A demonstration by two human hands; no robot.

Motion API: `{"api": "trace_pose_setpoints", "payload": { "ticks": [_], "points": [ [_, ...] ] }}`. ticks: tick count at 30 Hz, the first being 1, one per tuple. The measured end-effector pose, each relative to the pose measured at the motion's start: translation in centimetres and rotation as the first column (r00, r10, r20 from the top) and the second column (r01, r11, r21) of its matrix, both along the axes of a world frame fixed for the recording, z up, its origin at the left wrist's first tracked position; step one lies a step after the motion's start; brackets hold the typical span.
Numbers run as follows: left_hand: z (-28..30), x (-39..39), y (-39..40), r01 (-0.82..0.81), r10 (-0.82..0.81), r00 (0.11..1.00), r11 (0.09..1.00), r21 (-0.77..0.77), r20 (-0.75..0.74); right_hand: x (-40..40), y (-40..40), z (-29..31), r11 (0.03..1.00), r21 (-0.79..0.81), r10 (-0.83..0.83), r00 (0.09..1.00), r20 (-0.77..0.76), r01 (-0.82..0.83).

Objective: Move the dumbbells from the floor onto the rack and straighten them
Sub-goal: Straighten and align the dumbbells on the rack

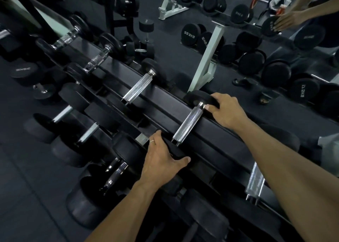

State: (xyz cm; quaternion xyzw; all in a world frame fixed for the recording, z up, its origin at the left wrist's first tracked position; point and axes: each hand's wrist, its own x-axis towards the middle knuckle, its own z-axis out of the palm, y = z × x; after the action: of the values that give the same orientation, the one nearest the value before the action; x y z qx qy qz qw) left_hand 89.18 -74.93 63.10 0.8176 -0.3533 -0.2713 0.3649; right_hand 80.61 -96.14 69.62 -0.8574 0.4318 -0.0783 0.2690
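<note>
A black dumbbell with a knurled chrome handle [187, 124] lies across the top rail of the black rack [216, 142]. My left hand [161, 161] grips its near rubber head, fingers over the top and thumb along the side. My right hand [225, 109] holds the far head [196, 97], fingers curled over its rim. To the left on the same rail lie a second dumbbell [137, 88] and two more further back. Lower tiers carry several larger black dumbbells [88, 133].
A mirror behind the rack reflects a white-framed rack [207, 58], numbered dumbbells and my reflected hands [286, 21]. A dumbbell [36, 80] stands upright on the dark rubber floor at the left. Another chrome handle [255, 183] sits on the rail at the right.
</note>
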Motion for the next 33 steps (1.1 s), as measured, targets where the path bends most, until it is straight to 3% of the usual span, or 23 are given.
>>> {"api": "trace_pose_setpoints", "payload": {
  "ticks": [16,21,28,33],
  "points": [
    [-0.5,0.5,0.3,0.033,-0.033,0.999,0.999,-0.016,-0.014,0.2,1.0,0.6,0.998,-0.012,-0.070,0.996,-0.049,0.069],
    [0.4,0.3,0.3,0.030,-0.036,0.996,0.997,0.076,0.080,-0.7,2.2,2.1,0.999,-0.049,-0.014,0.979,-0.205,0.004],
    [2.9,-4.3,0.1,0.058,-0.038,0.941,0.997,-0.049,0.337,-6.3,3.1,4.4,0.978,-0.187,0.022,0.942,-0.335,-0.089],
    [3.2,-10.3,0.4,0.169,-0.150,0.930,0.985,-0.027,0.335,-11.9,3.2,5.6,0.978,-0.206,-0.022,0.950,-0.311,-0.044]
  ]
}}
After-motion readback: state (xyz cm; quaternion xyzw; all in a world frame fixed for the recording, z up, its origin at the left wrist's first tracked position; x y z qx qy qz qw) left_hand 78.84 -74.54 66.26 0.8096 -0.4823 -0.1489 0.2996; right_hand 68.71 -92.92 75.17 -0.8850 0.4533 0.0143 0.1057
